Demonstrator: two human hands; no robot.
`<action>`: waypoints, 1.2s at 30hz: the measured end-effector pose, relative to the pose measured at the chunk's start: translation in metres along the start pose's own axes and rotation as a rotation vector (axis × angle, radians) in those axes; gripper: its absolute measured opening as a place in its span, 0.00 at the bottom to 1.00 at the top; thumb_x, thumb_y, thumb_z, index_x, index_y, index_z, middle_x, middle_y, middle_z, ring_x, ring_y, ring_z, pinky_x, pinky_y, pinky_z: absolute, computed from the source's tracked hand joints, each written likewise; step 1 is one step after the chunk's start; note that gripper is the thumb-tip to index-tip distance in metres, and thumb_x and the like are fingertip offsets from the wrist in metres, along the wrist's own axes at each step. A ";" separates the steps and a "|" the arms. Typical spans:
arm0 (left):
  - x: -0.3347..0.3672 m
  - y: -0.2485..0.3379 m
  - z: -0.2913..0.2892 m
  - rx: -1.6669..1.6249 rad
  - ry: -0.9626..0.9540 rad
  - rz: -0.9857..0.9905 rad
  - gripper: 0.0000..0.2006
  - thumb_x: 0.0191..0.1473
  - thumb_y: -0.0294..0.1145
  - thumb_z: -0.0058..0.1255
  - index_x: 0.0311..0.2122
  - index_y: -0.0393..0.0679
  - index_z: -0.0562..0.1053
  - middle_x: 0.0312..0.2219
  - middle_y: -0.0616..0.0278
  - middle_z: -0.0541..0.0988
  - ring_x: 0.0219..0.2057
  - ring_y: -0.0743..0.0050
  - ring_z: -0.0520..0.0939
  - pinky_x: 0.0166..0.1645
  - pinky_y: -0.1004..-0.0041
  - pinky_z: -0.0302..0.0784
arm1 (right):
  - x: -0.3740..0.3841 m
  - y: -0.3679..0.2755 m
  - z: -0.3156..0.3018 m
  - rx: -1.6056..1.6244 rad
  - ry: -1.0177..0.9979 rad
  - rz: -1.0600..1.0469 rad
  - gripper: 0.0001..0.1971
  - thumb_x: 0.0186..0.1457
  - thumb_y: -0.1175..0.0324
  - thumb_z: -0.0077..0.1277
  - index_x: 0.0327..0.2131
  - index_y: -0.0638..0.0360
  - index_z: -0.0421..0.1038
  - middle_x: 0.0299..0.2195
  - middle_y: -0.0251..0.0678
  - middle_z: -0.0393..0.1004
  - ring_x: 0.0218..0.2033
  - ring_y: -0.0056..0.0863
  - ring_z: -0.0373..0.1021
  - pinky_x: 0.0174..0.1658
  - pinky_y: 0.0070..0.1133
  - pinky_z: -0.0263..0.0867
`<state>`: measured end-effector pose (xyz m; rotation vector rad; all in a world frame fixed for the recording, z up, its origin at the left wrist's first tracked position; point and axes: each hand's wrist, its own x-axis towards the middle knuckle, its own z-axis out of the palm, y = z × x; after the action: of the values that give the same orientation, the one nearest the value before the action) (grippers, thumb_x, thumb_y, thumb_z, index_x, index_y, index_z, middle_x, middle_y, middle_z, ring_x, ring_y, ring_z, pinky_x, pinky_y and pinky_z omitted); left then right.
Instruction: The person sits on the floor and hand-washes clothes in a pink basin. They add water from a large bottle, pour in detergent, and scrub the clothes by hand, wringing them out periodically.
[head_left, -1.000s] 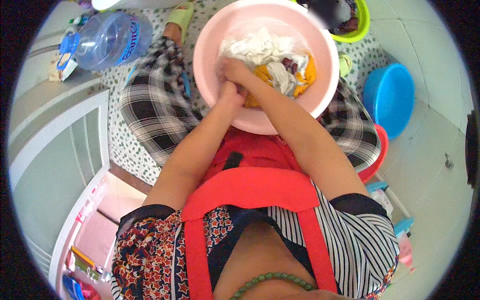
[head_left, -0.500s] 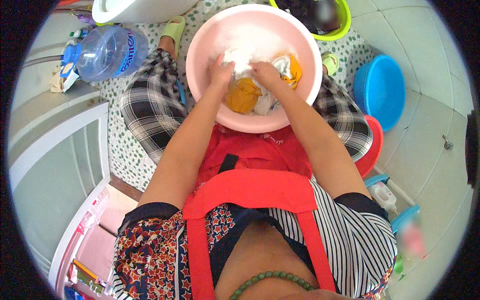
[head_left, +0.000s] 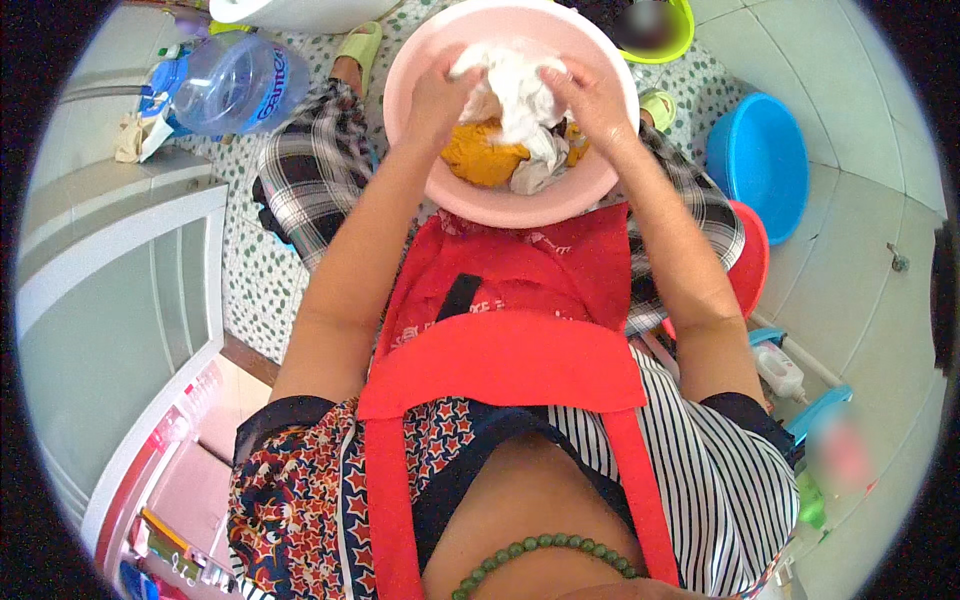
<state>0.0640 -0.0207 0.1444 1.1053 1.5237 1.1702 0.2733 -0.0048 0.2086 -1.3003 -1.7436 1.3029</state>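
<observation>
Between my knees stands a large pink basin (head_left: pixel 540 212) with wet-looking clothes in it. My left hand (head_left: pixel 440 95) and my right hand (head_left: pixel 592 98) each grip one side of a white cloth (head_left: pixel 517 92), which hangs bunched between them over the basin. Below it lies a mustard-yellow garment (head_left: pixel 485 155), with a whitish-grey piece of fabric (head_left: pixel 540 172) beside it. A bit more yellow shows near my right hand. The fingertips are partly covered by the white cloth.
To the right stand a blue basin (head_left: pixel 758 168) and a red basin (head_left: pixel 750 262), partly behind my leg. A yellow-green tub (head_left: pixel 660 45) with dark cloth sits beyond. At left are a large clear water bottle (head_left: pixel 240 85) and a glass-panelled door (head_left: pixel 120 350).
Both hands have lifted and moved apart, raising and spreading the white cloth, which was lower in the basin. The basin sits slightly higher in the picture.
</observation>
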 end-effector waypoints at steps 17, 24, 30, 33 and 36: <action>0.015 0.066 -0.024 -0.231 0.223 0.069 0.18 0.46 0.27 0.53 0.45 0.37 0.67 0.35 0.58 0.74 0.36 0.70 0.76 0.35 0.74 0.74 | 0.052 0.074 -0.065 -0.201 0.344 -0.113 0.11 0.53 0.61 0.50 0.31 0.59 0.72 0.24 0.29 0.72 0.26 0.20 0.67 0.32 0.20 0.63; 0.021 -0.054 0.001 0.890 -0.038 0.133 0.24 0.48 0.30 0.50 0.53 0.47 0.64 0.53 0.47 0.61 0.55 0.43 0.59 0.56 0.51 0.56 | 0.064 0.135 0.013 -0.673 0.055 -0.077 0.20 0.49 0.54 0.50 0.47 0.40 0.67 0.48 0.40 0.65 0.45 0.43 0.65 0.47 0.35 0.63; 0.005 -0.088 0.052 1.103 -0.106 -0.061 0.26 0.51 0.44 0.48 0.57 0.59 0.60 0.60 0.55 0.50 0.61 0.39 0.45 0.60 0.40 0.40 | 0.052 0.133 0.076 -1.110 -0.132 0.046 0.29 0.53 0.46 0.43 0.58 0.24 0.50 0.63 0.33 0.43 0.62 0.52 0.37 0.53 0.57 0.46; 0.010 -0.121 0.051 1.113 -0.221 -0.057 0.26 0.53 0.47 0.44 0.57 0.55 0.61 0.60 0.55 0.51 0.61 0.44 0.46 0.60 0.41 0.36 | 0.056 0.139 0.076 -1.095 -0.264 0.093 0.29 0.52 0.47 0.44 0.58 0.28 0.51 0.62 0.35 0.45 0.62 0.49 0.40 0.54 0.56 0.46; 0.020 -0.157 0.050 1.071 -0.192 0.074 0.24 0.54 0.44 0.44 0.55 0.50 0.62 0.58 0.53 0.55 0.60 0.50 0.52 0.61 0.48 0.42 | 0.074 0.171 0.075 -0.968 -0.519 0.256 0.28 0.52 0.51 0.45 0.57 0.37 0.55 0.60 0.39 0.51 0.60 0.46 0.47 0.56 0.50 0.48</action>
<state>0.0887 -0.0164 -0.0197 1.8898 1.9912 0.1841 0.2422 0.0446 0.0163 -1.8342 -2.8563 0.9720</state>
